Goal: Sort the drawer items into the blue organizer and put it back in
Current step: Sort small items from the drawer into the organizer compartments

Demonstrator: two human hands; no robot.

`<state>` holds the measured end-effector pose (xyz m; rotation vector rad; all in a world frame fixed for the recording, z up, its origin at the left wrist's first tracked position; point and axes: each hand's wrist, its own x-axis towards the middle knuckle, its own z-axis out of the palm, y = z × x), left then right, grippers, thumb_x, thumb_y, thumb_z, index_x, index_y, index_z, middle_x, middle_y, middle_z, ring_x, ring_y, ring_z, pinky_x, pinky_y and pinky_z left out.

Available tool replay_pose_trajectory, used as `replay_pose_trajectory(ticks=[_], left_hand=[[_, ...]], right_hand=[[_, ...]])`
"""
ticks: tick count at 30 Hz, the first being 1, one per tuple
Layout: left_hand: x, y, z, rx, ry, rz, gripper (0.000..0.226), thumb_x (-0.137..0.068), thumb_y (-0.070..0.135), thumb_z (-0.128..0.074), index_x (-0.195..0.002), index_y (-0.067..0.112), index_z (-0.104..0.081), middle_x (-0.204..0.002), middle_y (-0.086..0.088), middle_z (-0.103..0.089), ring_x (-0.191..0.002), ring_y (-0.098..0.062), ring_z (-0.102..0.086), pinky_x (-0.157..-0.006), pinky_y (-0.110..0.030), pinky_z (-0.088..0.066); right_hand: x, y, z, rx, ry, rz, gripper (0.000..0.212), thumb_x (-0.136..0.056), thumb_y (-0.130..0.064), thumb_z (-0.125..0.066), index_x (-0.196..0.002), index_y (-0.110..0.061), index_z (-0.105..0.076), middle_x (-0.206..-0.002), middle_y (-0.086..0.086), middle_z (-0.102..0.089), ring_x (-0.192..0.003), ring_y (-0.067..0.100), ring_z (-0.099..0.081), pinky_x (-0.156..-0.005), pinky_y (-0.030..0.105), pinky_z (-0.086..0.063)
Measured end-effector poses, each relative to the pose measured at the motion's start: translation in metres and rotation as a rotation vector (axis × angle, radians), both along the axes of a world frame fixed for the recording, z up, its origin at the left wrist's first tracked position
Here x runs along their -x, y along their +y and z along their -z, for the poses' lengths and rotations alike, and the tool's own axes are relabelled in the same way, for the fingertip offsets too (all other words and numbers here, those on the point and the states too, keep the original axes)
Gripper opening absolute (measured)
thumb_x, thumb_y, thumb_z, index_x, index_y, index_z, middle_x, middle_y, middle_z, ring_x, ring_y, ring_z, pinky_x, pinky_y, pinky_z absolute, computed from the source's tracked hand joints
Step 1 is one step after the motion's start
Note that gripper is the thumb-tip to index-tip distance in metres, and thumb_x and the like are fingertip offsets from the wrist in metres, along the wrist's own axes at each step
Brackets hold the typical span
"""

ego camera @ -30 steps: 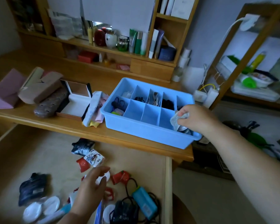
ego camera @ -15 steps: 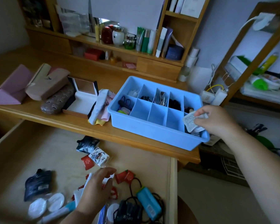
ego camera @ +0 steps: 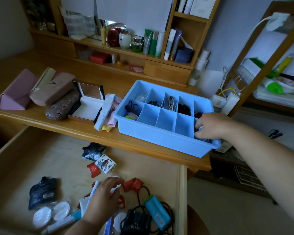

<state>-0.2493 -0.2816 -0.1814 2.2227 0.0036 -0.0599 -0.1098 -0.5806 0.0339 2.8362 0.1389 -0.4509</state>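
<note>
The blue organizer [ego camera: 159, 134] stands on the desk above the open wooden drawer [ego camera: 32, 158]. Several of its compartments hold hair ties and small items. My right hand [ego camera: 212, 126] reaches down into the near right compartment, fingers curled around a small white packet [ego camera: 201, 128] that is mostly hidden. My left hand [ego camera: 103, 199] hovers in the drawer with relaxed fingers over loose items. Around it lie a red sachet [ego camera: 132, 184], a printed packet [ego camera: 105, 163], a teal case [ego camera: 157, 212], a black pouch [ego camera: 41, 192] and white round pads [ego camera: 60, 212].
Left of the organizer on the desk lie a cloth bundle [ego camera: 107, 114], an open box [ego camera: 87, 106] and three glasses cases [ego camera: 53, 89]. A shelf of bottles [ego camera: 151, 43] runs along the back. A wooden rack [ego camera: 270, 68] stands to the right.
My right hand has dropped from above the organizer's right end down into the near right compartment with the white packet. My left hand has shifted slightly over the drawer items.
</note>
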Motion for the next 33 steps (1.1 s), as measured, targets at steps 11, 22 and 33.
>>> replay_pose_trajectory(ticks=[11,22,33], left_hand=[[-0.002,-0.001,0.007,-0.057,0.004,0.043,0.043,-0.084,-0.010,-0.050,-0.101,0.026,-0.066,-0.099,0.016,-0.056,-0.091,-0.001,-0.049,-0.078,0.002,-0.033],[-0.027,-0.051,-0.119,0.105,-0.342,0.225,0.034,-0.084,0.009,-0.064,-0.099,0.039,-0.061,-0.083,0.019,-0.059,-0.087,-0.001,-0.056,-0.073,-0.006,-0.041],[-0.129,-0.172,-0.175,-0.283,-0.169,0.365,0.012,-0.086,0.032,-0.059,-0.089,0.027,-0.070,-0.085,0.004,-0.068,-0.085,-0.017,-0.062,-0.065,-0.023,-0.044]], right_hand=[[-0.019,0.003,-0.001,-0.081,0.258,0.090,0.034,-0.083,-0.037,-0.060,-0.110,-0.017,-0.065,-0.108,0.005,-0.062,-0.096,0.019,-0.059,-0.071,0.028,-0.045],[-0.008,-0.029,0.017,-0.791,-0.233,0.231,0.029,-0.080,-0.003,-0.061,-0.064,-0.028,-0.067,-0.058,-0.006,-0.065,-0.050,0.008,-0.063,-0.047,0.014,-0.042],[0.029,-0.032,0.014,-0.584,-0.358,0.065,0.017,-0.074,-0.030,-0.073,-0.063,-0.028,-0.061,-0.061,-0.014,-0.057,-0.065,0.006,-0.057,-0.053,0.019,-0.036]])
